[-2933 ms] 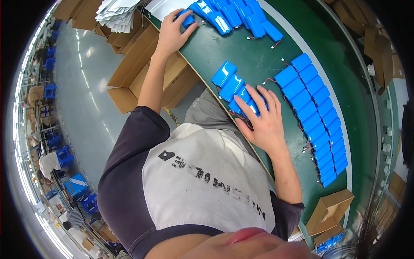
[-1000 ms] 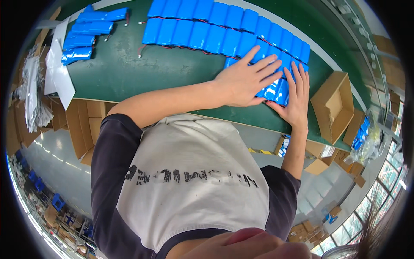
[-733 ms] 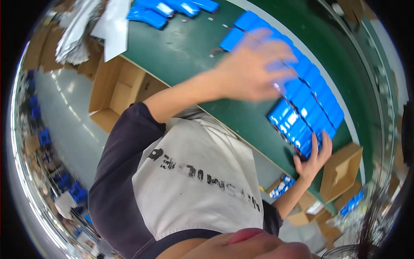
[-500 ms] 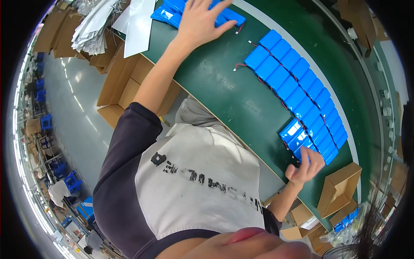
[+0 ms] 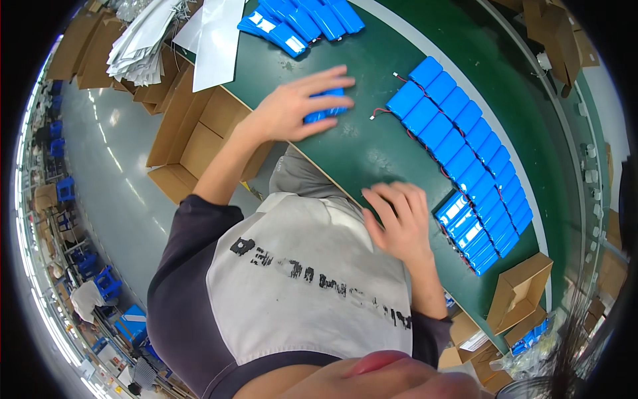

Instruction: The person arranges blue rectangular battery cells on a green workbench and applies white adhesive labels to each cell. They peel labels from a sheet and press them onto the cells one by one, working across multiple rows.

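Observation:
My left hand (image 5: 292, 110) is over the near part of the table, its fingers spread across a blue battery pack (image 5: 325, 110) and gripping it. Beyond it, a loose heap of blue battery packs (image 5: 309, 16) lies at the far left. My right hand (image 5: 399, 219), slightly blurred, hovers by the table's near edge, fingers apart and nothing in them. To its right, blue shrink-wrapped packs (image 5: 458, 143) lie side by side in curving rows, red and black leads between the rows. A white connector (image 5: 373, 118) sticks out at the left end.
The green table (image 5: 352, 149) has a pale curved stripe along its far side. An open cardboard box (image 5: 199, 139) stands below the near edge at left. A smaller carton (image 5: 522, 292) sits at the right end. White sheets (image 5: 216, 50) lie at the far left corner.
My left hand has come back from the heap toward me with a battery pack. My right hand has left the near row and moved left, leaving packs lined up there.

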`<state>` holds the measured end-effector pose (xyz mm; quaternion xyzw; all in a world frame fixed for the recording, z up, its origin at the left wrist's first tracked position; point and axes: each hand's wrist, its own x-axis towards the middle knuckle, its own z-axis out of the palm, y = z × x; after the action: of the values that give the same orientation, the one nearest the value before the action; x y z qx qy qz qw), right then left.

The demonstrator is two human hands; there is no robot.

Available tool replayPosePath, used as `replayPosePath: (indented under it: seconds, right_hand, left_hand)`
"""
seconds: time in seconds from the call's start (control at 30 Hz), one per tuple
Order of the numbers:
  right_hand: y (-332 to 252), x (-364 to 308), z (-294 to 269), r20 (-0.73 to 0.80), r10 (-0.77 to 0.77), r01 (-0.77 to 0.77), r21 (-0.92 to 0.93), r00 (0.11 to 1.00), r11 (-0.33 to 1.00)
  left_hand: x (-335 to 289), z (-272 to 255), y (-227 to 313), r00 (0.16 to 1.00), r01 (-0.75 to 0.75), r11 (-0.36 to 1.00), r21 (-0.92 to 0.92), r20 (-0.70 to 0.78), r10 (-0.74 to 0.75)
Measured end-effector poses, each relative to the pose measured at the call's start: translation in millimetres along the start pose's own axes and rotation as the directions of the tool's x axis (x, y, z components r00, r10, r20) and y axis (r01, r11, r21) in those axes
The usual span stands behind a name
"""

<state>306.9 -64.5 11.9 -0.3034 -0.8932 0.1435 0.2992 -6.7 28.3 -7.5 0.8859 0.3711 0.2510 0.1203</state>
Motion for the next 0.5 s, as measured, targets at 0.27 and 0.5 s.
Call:
replayPosePath:
  seconds: [0.27, 0.5]
  right_hand:
    - [16.0, 77.1, 58.6, -0.025, -0.011, 0.015, 0.168, 1.0, 0.986]
    - [10.6, 75.5, 55.0, 0.253, -0.107, 0.108, 0.01, 0.961, 0.994]
  left_hand:
    - [-21.9, -0.6, 28.6, 0.998, -0.009, 0.953, -0.302, -0.054, -0.007]
    - [40.6, -18.4, -52.8, 0.897, 0.222, 0.931, 0.291, -0.435, -0.079]
